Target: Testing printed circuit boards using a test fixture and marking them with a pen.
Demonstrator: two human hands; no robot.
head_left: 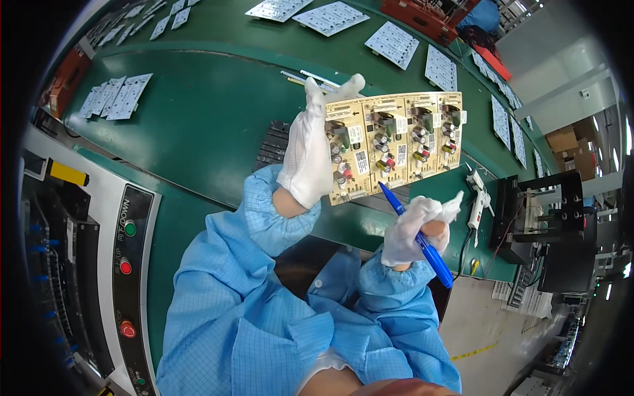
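My left hand (310, 145), in a white glove, grips the left edge of a tan circuit board panel (376, 168). The panel is held up and tilted above the green bench, with its component side toward me. It has several like sections, each with capacitors, small red and green parts and white labels. My right hand (416, 228), also gloved, is closed around a blue marker pen (432, 261). The pen's tip points up at the panel's lower edge; whether it touches cannot be told. Part of my left hand's fingers is hidden behind the panel.
White boards (119, 97) lie on the green bench (191, 86) at left. More boards (391, 45) rest along the far green surface. A white glue gun (477, 198) and a black fixture (541, 211) stand at right. A control panel with buttons (129, 264) is at left.
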